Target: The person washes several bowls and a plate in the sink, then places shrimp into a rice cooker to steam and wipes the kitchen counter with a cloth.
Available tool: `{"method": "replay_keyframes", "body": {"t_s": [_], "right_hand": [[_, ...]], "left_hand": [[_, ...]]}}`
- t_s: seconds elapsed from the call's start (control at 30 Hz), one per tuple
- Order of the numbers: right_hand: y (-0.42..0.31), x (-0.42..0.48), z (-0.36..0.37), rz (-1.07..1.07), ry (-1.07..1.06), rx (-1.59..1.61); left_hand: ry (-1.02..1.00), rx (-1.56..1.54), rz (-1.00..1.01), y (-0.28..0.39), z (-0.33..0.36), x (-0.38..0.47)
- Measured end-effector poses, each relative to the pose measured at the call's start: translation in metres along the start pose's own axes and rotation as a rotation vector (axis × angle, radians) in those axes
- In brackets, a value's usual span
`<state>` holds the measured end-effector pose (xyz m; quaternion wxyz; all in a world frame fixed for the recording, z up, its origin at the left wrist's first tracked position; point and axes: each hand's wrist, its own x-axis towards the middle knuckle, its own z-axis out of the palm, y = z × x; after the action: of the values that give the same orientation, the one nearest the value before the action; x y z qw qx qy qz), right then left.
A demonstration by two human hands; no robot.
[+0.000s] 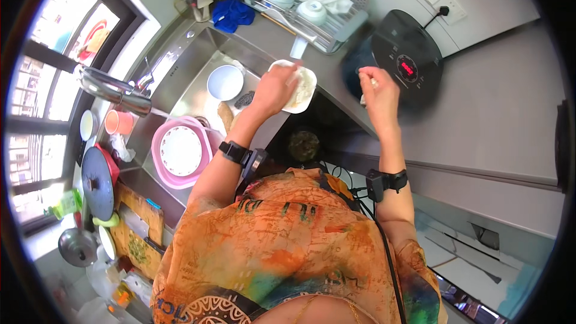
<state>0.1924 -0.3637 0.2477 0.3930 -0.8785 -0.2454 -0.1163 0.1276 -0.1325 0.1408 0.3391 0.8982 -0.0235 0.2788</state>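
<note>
My left hand [278,87] is over the left part of a white square bowl [308,104] at the counter's edge beside the sink. White food [305,86] lies in the bowl, partly hidden by the fingers; whether the hand grips the bowl is unclear. My right hand [379,92] is bent closed around a small pale piece [373,83], its fingertips together, in front of the black induction cooker [402,49] with lit red digits. A dark, blurred round pot or lid [355,65] lies just left of that hand.
The sink [191,85] holds a light bowl [225,83], a scrubber [244,99] and a pink basin [208,144] with a plate. A chrome faucet [114,92] reaches over it. Behind are a dish rack [333,38] and blue cloth [231,13]. A cleaver [133,220] lies on a cutting board [155,220] at left.
</note>
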Motion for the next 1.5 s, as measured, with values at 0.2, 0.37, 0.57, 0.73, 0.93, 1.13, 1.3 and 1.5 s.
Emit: {"method": "replay_keyframes", "body": {"t_s": [0.2,0.37,0.57,0.73,0.93,1.13,1.3,1.5], "right_hand": [[0.019,-0.035,0.057,0.026,-0.196,0.034],[0.080,-0.063,0.124,0.459,-0.581,0.073],[0.102,-0.084,0.183,0.894,-0.715,0.684],[0.112,-0.074,0.168,0.964,-0.713,0.663],[0.042,-0.033,0.142,0.971,-0.917,0.880],[-0.022,0.088,0.201,-0.036,-0.506,0.373],[0.078,0.126,0.321,-0.477,-0.437,-0.108],[0.033,0.126,0.423,-0.305,-0.546,-0.149]], "left_hand": [[0.125,-0.280,-0.419,-0.043,-0.019,-0.038],[0.248,-0.611,-0.792,-0.091,-0.051,-0.107],[0.350,-0.599,-1.017,-0.113,-0.091,-0.218],[0.407,-0.441,-1.134,-0.109,-0.123,-0.276],[0.476,-0.368,-1.173,-0.118,-0.137,-0.328],[0.473,-0.253,-1.226,-0.112,-0.129,-0.358],[0.374,-0.001,-1.191,-0.092,-0.122,-0.331],[0.384,0.274,-1.302,-0.081,-0.120,-0.321]]}}
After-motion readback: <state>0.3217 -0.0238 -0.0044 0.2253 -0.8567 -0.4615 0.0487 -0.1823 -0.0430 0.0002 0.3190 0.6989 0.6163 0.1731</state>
